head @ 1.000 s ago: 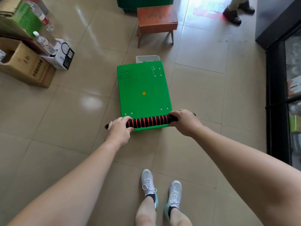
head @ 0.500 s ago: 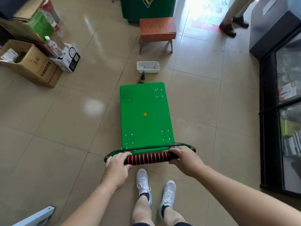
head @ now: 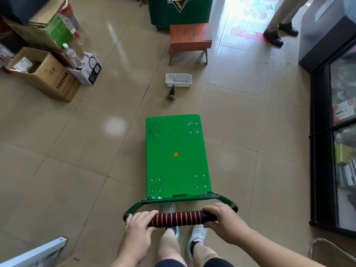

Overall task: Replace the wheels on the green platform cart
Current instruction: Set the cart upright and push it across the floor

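**Both hands on the cart handle**

Your left hand (head: pixel 139 224) wraps the 9 o'clock end of the black-and-red foam grip (head: pixel 179 218), fingers curled together over the top. Your right hand (head: pixel 223 220) does the same at the 3 o'clock end, fingers closed round the bar. The grip sits above your shoes.

The green platform cart (head: pixel 176 157) stands on the tiled floor straight ahead of you at 12 o'clock. Its handle end is nearest you and its deck runs away from you. The deck shows a group of four bolt holes near each corner and a yellow dot in the middle.

Beyond the cart's far edge, at 12 o'clock and apart from it, a loose caster wheel (head: pixel 172 92) stands on the floor. Just past it is a white basket (head: pixel 178 80) with a wrench (head: pixel 180 81) inside. Farther on stands an orange stool (head: pixel 190 36). Cardboard boxes (head: pixel 46 74) are at 10 o'clock, and another person's shoes (head: pixel 273 36) at 1 o'clock.
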Available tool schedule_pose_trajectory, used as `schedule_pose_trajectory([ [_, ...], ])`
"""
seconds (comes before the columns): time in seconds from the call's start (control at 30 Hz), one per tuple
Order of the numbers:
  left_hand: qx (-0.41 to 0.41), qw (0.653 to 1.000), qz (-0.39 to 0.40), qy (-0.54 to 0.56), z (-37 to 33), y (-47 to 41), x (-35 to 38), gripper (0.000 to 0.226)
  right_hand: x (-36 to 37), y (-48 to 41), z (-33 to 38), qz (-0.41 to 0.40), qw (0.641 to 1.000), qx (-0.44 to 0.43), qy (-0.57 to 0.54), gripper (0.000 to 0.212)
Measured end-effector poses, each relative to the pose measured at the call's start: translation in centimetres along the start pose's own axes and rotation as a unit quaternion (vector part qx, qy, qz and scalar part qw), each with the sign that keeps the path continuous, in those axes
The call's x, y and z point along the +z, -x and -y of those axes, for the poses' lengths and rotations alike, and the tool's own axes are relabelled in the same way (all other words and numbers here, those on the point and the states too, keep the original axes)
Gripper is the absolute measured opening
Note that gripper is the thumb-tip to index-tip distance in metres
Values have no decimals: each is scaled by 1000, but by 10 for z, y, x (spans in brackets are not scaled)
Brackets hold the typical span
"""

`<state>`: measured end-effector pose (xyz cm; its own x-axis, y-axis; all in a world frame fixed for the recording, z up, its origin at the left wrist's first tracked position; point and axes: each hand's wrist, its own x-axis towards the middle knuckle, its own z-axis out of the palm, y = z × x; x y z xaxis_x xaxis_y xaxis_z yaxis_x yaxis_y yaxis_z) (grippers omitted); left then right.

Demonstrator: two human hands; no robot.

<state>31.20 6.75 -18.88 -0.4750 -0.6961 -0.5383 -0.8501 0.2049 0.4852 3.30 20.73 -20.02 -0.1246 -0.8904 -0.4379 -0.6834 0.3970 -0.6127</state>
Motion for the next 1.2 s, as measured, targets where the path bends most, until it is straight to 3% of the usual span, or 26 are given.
schedule_pose_trajectory([
  [0.27,-5,999,-26,21,-11,-32,-14,49,-23,-32,4,-17,1000,9,-14,26],
  [0.63,23,998,-48,-28,-44,-159,-83,43,-94,-147,15,-94,995,28,4,31],
  [1.2,49,995,-77,-51,-81,-305,-160,38,-172,-300,13,-103,992,65,39,29],
])
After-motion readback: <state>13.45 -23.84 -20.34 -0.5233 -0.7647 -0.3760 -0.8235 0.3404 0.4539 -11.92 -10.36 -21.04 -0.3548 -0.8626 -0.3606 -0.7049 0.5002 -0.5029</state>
